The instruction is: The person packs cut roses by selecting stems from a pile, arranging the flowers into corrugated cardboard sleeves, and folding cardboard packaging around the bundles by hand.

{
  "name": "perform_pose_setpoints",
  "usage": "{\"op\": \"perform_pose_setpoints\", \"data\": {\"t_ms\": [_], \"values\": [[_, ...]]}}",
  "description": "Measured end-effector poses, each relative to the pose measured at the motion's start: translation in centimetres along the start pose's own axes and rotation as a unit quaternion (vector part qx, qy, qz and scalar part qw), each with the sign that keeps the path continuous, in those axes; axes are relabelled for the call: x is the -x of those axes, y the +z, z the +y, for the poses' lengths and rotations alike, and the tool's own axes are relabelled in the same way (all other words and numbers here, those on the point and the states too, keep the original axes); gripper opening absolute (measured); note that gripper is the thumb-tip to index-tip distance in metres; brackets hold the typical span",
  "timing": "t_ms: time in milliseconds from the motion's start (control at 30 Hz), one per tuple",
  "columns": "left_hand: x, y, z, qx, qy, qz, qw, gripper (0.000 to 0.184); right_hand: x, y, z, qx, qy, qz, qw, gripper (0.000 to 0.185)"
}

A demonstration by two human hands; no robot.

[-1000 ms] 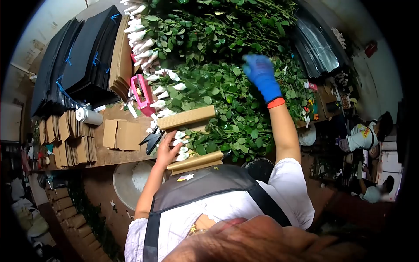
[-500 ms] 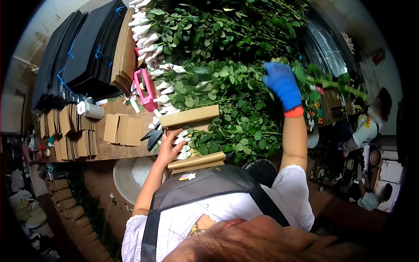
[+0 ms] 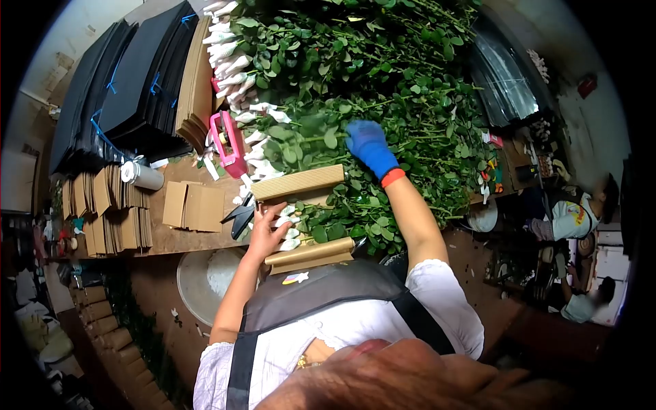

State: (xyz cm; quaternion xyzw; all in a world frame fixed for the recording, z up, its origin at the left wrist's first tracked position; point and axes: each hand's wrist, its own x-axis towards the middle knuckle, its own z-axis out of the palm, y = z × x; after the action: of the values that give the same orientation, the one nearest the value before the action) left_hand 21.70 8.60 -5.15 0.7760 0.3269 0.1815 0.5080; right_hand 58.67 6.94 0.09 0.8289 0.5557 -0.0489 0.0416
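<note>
My bare left hand (image 3: 268, 234) rests at the table's front edge, thumb and fingers apart, against several flower heads in white sleeves (image 3: 290, 232). Beside its fingertips stands a corrugated cardboard strip (image 3: 298, 182); another folded cardboard piece (image 3: 309, 254) lies nearer my apron. My right hand (image 3: 367, 143), in a blue glove, is closed around a leafy flower stem (image 3: 311, 139) above the pile of green stems (image 3: 424, 130). The leaves left of the glove are blurred, and my right fingertips are partly hidden. Black-handled scissors (image 3: 240, 215) lie left of my left hand.
A pink tape dispenser (image 3: 228, 145) stands by the white-sleeved heads. At left are stacked black sheets (image 3: 147, 75), cut cardboard pieces (image 3: 193, 205) and a white canister (image 3: 142, 174). A round basin (image 3: 195, 287) sits below the table. Other people (image 3: 574, 215) are at far right.
My right hand has swept left and slightly down across the pile, bringing the stem with it from the right side. My left hand has stayed in place.
</note>
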Motion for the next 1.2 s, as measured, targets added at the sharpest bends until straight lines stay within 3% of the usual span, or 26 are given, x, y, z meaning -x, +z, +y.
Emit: {"op": "perform_pose_setpoints", "data": {"t_ms": [33,67,133,233,367,467,500,533,600,633,667,767,867,900,1000,1067,1133,1200], "values": [[0.0,-0.1,0.5,-0.005,0.008,0.000,1.000,0.050,0.9,-1.5,0.0,-0.079,-0.018,0.096,0.992,0.024],[0.0,-0.3,0.9,-0.009,0.015,-0.002,1.000,0.051,1.8,-2.2,0.1,-0.097,-0.078,0.272,0.954,0.022],[0.1,-0.1,0.5,0.023,0.006,-0.001,1.000,0.050,2.9,-5.3,-0.4,-0.088,-0.096,0.340,0.931,0.025],[-0.2,0.0,0.2,-0.008,0.052,0.012,0.999,0.050,4.4,-7.1,-0.1,-0.114,-0.068,0.304,0.943,0.033],[-0.1,0.0,0.0,-0.013,0.058,0.017,0.998,0.050,8.7,-11.0,-1.2,-0.070,-0.141,0.388,0.908,0.043],[0.2,0.8,-2.3,0.011,-0.011,0.029,0.999,0.052,13.3,-12.9,-1.0,-0.119,-0.158,0.290,0.936,0.043],[-0.2,1.4,-4.4,0.018,0.071,0.052,0.996,0.057,15.0,-12.6,-0.9,-0.108,-0.143,0.221,0.959,0.043],[-0.1,0.4,-1.7,-0.086,0.007,0.007,0.996,0.059,16.9,-12.4,-0.6,-0.094,-0.125,0.151,0.976,0.042],[-0.8,1.2,-5.1,-0.041,0.118,0.056,0.991,0.061,17.9,-11.2,0.2,-0.061,-0.084,0.027,0.994,0.042],[-0.6,1.9,-5.7,0.061,0.057,0.040,0.996,0.060,17.8,-8.6,0.6,-0.043,-0.064,-0.029,0.997,0.042],[-0.6,1.0,-3.9,0.004,0.058,0.020,0.998,0.060,17.7,-5.7,0.8,-0.026,-0.047,-0.088,0.995,0.042],[-0.6,0.8,-3.6,-0.029,0.076,0.020,0.996,0.058,17.2,3.2,1.9,-0.008,-0.095,0.026,0.995,0.042],[-0.5,1.4,-4.0,-0.020,0.069,0.041,0.997,0.058,17.3,-1.1,-0.4,0.116,-0.022,0.032,0.992,0.045],[-0.5,1.3,-4.0,-0.018,0.066,0.037,0.997,0.058,17.3,-2.5,-1.1,0.103,-0.049,0.112,0.987,0.045],[-0.6,1.4,-4.0,-0.035,0.080,0.045,0.995,0.060,17.9,-8.2,-7.1,-0.180,-0.185,0.085,0.962,0.045],[-0.5,1.2,-3.6,-0.033,0.088,0.046,0.994,0.059,17.7,-7.1,-11.2,-0.176,-0.202,-0.031,0.963,0.039],[-0.6,1.5,-4.1,-0.045,0.094,0.059,0.993,0.058,15.9,-4.2,-14.2,-0.054,-0.207,-0.142,0.966,0.034],[-0.2,1.5,-4.1,-0.038,0.073,0.059,0.995,0.063,14.0,-1.2,-14.3,-0.006,-0.205,-0.136,0.969,0.030]]}}
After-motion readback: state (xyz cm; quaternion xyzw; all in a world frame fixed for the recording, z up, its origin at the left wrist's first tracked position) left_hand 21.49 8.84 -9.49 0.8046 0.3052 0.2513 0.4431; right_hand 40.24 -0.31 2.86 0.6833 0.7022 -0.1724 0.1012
